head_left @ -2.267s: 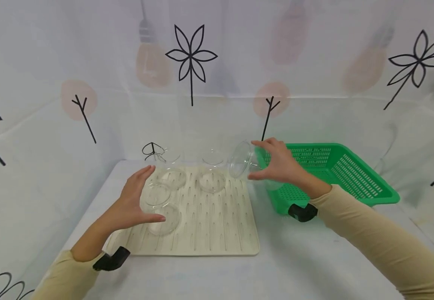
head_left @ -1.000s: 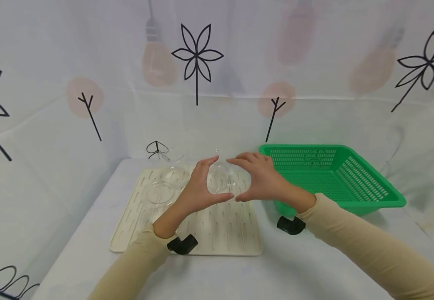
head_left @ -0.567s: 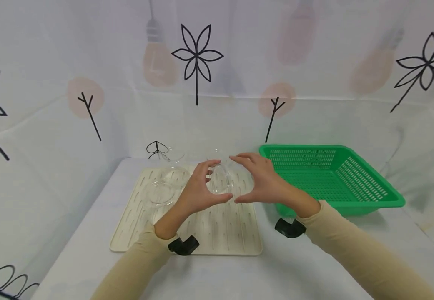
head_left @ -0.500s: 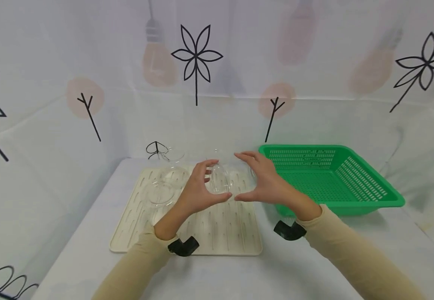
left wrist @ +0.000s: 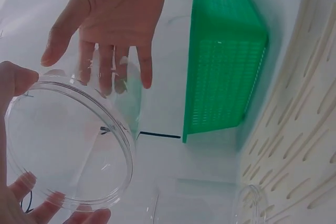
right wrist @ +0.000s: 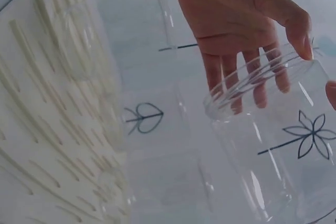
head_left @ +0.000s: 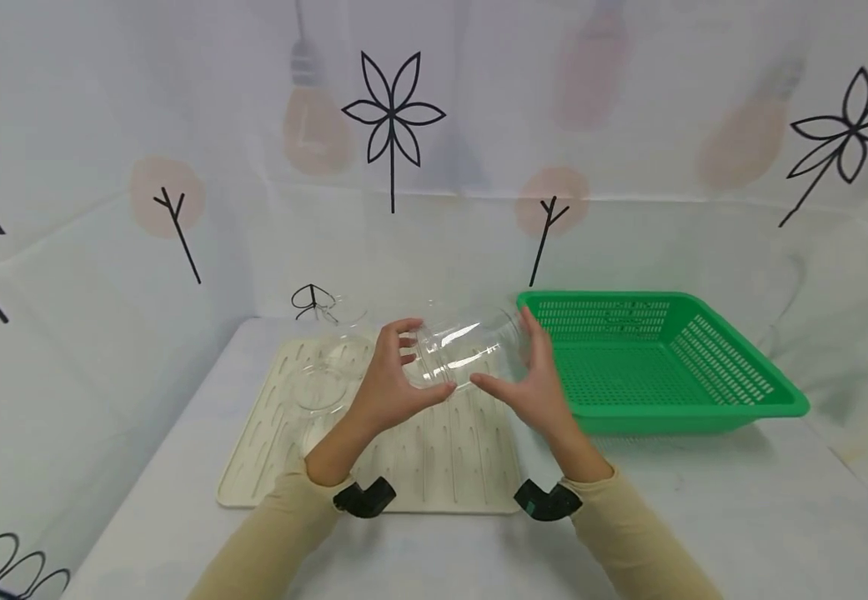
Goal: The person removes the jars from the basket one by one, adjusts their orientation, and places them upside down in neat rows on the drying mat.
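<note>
A clear jar [head_left: 471, 346] is held tilted on its side over the right part of the cream drying mat [head_left: 434, 483]. My left hand [head_left: 396, 375] grips it round the ringed rim, thumb on the near side, fingers on the far side. At the base end is my right hand [head_left: 534, 383], its fingers extended and thumb apart, framing the glass. In the left wrist view the jar's wide mouth [left wrist: 68, 135] faces the camera, and the right hand [left wrist: 118, 19] shows behind it with straight fingers. The right wrist view shows the jar's wall [right wrist: 278, 156] from the side.
Several more clear jars [head_left: 319, 389] stand on the left and back of the mat, hard to make out against it. To the right is a green perforated basket [head_left: 674, 412]. A printed white cloth [head_left: 441, 242] hangs behind the table.
The right hand brought the jar from the basket's side to the left hand, which took its rim. The right hand then moved back along the jar to its base, turning at the wrist.
</note>
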A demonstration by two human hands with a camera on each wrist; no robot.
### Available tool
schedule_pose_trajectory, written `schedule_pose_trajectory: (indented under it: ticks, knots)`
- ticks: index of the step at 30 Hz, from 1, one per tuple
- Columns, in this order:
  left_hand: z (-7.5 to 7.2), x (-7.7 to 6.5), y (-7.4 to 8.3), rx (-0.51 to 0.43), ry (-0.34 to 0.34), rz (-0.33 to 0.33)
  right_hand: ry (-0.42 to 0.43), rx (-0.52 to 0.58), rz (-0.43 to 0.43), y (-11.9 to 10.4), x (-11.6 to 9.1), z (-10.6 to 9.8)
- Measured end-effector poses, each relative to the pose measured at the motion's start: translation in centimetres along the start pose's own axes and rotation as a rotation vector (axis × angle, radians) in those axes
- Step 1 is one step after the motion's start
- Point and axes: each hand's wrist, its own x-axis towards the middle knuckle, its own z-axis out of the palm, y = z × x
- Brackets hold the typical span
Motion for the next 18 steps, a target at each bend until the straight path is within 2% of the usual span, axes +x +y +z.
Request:
schedule_pose_trajectory:
  ticks: [5, 8, 10, 14, 18]
  knots:
    - [0.1, 0.0, 0.0, -0.036, 0.035, 0.028, 0.022, 0.155, 0.095, 0.7, -0.9, 0.9]
    - [0.2, 0.0, 0.0, -0.070, 0.051, 0.036, -0.014, 0.196, 0.155, 1.1, -1.1, 1.2]
    - [0.2, 0.0, -0.1, -0.097, 0.055, 0.032, -0.063, 0.183, 0.182, 1.3, -1.2, 1.4]
    - [0.3, -0.2, -0.2, -0.131, 0.036, 0.013, -0.123, 0.224, 0.165, 1.4, -0.9, 1.4]
    - [0.3, -0.3, -0.2, -0.133, -0.004, -0.012, -0.118, 0.357, 0.144, 1.4, -0.7, 1.0]
